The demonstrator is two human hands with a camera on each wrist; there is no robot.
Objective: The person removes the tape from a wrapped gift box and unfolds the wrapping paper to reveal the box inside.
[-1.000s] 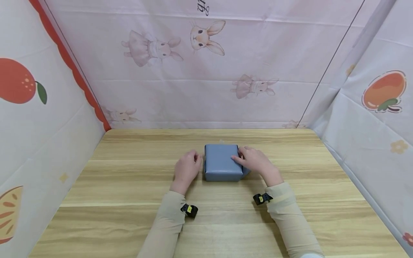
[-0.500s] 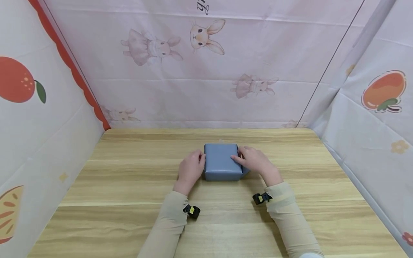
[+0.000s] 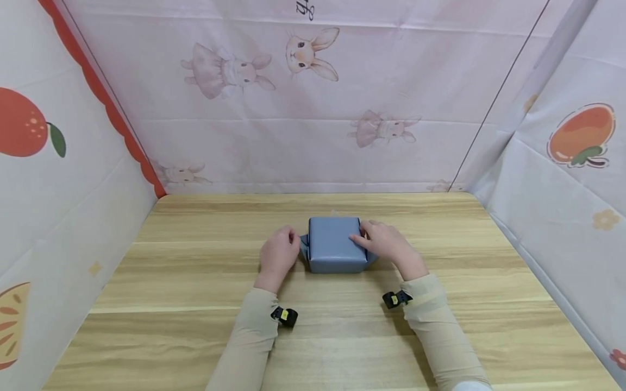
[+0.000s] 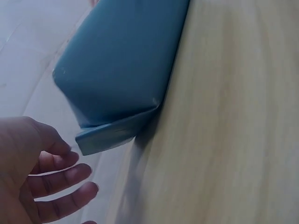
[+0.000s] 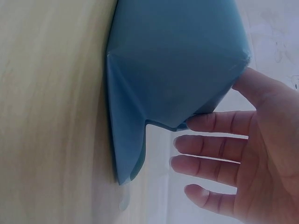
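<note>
A box wrapped in glossy blue paper (image 3: 335,244) sits on the wooden table, its ends with loose folds. At the left end a paper flap (image 4: 110,135) sticks outward. My left hand (image 3: 280,251) is beside it, thumb and forefinger close to the flap's tip, with a narrow gap in the left wrist view. The other fingers are loosely bent. My right hand (image 3: 388,243) holds the right end, thumb on the top edge and forefinger at the folded paper edge. Its remaining fingers extend past the box. A pointed lower flap (image 5: 126,135) spreads out by the table there.
The wooden table (image 3: 195,326) has its far edge behind the box. A pink rabbit-print cloth (image 3: 274,152) hangs at the back, with fruit-print cloths on the left (image 3: 63,217) and right (image 3: 552,201). Each wrist carries a black camera strap.
My left hand went in to the box's left end, then drew back leftward, and a paper flap now shows sticking out there. My right hand has kept its place on the box.
</note>
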